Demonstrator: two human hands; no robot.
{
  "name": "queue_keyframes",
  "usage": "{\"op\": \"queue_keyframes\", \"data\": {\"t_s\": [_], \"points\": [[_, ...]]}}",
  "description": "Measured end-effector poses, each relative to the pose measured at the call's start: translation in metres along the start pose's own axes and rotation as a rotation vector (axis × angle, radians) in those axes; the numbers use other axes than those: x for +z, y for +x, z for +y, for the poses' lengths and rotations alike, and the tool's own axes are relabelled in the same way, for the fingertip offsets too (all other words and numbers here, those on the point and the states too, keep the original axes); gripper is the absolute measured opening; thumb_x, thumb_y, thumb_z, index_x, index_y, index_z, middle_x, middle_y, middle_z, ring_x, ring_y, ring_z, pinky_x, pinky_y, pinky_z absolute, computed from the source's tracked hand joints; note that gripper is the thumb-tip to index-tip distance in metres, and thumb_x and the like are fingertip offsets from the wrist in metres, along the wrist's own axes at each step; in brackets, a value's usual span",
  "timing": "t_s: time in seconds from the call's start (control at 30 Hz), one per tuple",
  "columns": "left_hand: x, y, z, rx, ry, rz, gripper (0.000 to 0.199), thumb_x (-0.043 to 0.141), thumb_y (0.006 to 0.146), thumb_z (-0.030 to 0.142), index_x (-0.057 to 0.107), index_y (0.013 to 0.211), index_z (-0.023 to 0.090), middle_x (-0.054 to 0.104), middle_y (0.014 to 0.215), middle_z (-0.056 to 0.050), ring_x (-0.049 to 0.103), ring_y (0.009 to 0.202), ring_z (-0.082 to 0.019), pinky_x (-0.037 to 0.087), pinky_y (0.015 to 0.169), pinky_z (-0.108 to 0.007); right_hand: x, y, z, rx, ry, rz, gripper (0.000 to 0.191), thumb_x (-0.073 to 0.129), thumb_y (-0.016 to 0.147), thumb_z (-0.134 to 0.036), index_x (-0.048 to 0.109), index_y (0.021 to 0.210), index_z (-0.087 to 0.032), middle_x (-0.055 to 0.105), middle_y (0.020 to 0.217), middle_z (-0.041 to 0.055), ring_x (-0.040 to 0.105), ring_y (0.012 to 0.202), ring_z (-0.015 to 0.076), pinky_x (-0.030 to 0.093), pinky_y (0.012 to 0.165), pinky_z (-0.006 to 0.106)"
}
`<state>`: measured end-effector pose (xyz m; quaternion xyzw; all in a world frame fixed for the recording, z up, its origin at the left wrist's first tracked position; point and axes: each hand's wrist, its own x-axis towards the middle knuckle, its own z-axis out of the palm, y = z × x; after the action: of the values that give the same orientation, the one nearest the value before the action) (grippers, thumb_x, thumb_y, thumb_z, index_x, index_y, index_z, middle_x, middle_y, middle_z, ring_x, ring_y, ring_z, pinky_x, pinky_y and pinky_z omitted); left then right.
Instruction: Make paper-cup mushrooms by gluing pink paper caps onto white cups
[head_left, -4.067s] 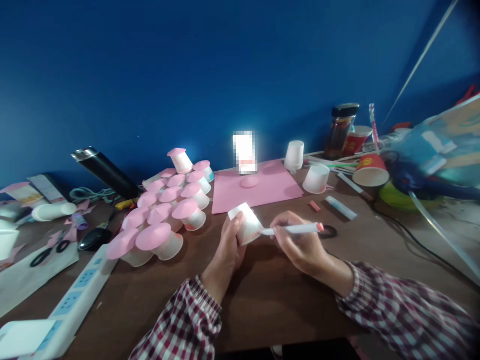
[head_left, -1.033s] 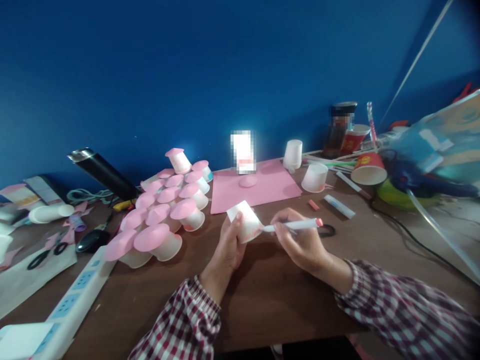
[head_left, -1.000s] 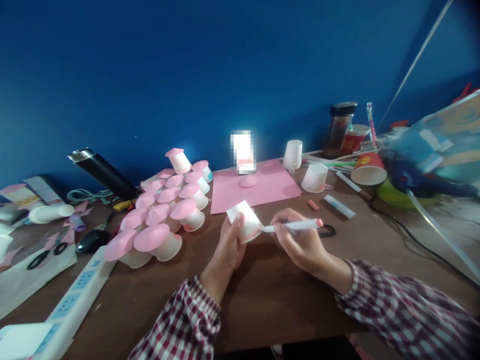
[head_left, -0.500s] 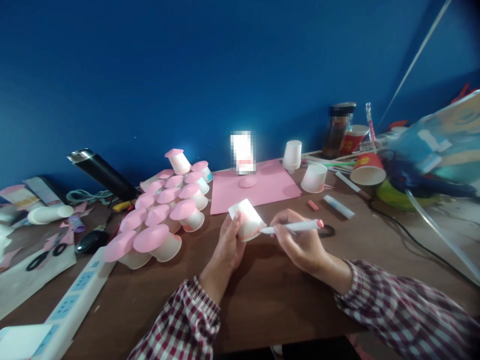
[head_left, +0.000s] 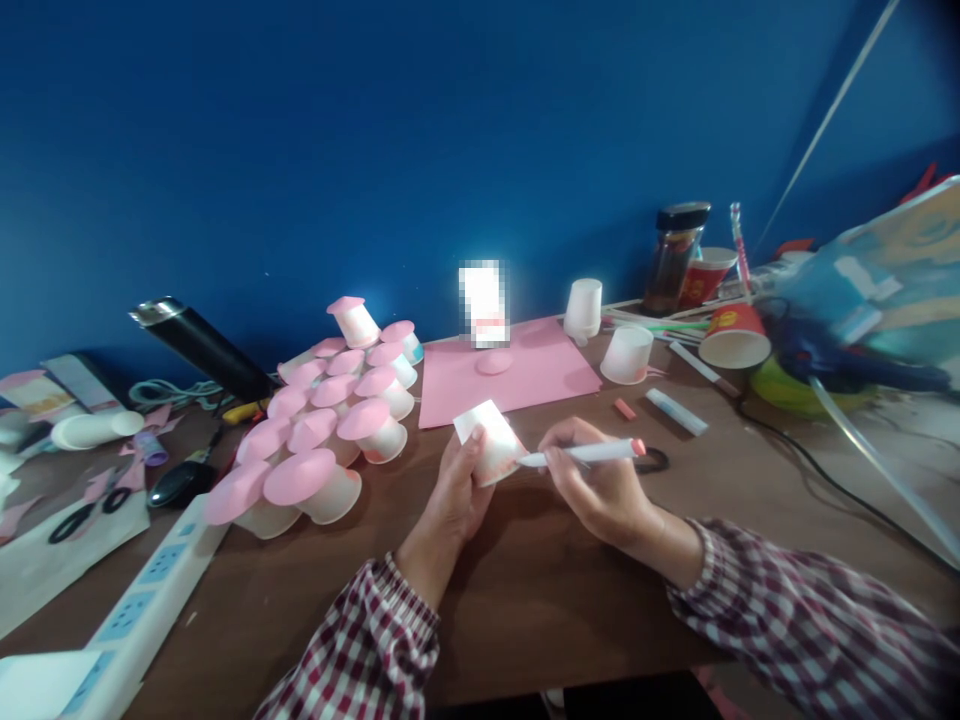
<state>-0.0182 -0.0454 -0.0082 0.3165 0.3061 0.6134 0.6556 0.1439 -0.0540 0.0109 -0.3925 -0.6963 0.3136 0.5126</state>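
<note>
A small white paper cup point(head_left: 496, 450) with pinkish marks near its rim is tilted in my left hand point(head_left: 459, 482), the thumb pressed on its side. My right hand point(head_left: 594, 485) grips a white marker point(head_left: 600, 452) with a red end, its tip pointing left at the cup's rim. Whether the tip touches the cup is hard to tell. Behind them a pink sheet point(head_left: 450, 390) lies on the table with a pink disc point(head_left: 494, 361) on it. Several cups with pink cone tops point(head_left: 300, 475) stand close together on the left.
Two white cups point(head_left: 628, 355) stand upside down at the right rear, near a red cap point(head_left: 624, 408) and a capped pen point(head_left: 676, 412). On the left are a power strip point(head_left: 157, 570), a mouse point(head_left: 180, 483), scissors point(head_left: 71, 522) and a black flask point(head_left: 202, 350).
Both hands, the cup and the marker hold nearly the same places. The whole view has shifted very slightly, and the cup is turned a little.
</note>
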Motion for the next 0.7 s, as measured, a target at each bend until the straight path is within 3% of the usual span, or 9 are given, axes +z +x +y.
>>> {"op": "queue_keyframes", "data": {"t_s": [0.33, 0.7], "points": [[0.0005, 0.0004, 0.0006, -0.052, 0.007, 0.078, 0.028, 0.065, 0.08, 0.043, 0.067, 0.089, 0.016, 0.067, 0.085, -0.008, 0.062, 0.078, -0.018, 0.049, 0.078, -0.031, -0.0019, -0.0012, 0.0021, -0.01, 0.016, -0.022, 0.009, 0.052, 0.087, -0.023, 0.055, 0.079, -0.019, 0.058, 0.063, -0.0004, 0.049, 0.051, 0.0109, 0.04, 0.047, 0.022], [0.0025, -0.0005, 0.0015, -0.063, 0.006, 0.057, 0.027, 0.065, 0.08, 0.042, 0.065, 0.09, 0.017, 0.067, 0.087, -0.009, 0.062, 0.08, -0.019, 0.049, 0.077, -0.03, -0.002, -0.0013, -0.0016, -0.024, 0.009, -0.006, 0.01, 0.052, 0.087, -0.022, 0.056, 0.079, -0.019, 0.059, 0.063, -0.0005, 0.05, 0.052, 0.0111, 0.041, 0.049, 0.023]]}}
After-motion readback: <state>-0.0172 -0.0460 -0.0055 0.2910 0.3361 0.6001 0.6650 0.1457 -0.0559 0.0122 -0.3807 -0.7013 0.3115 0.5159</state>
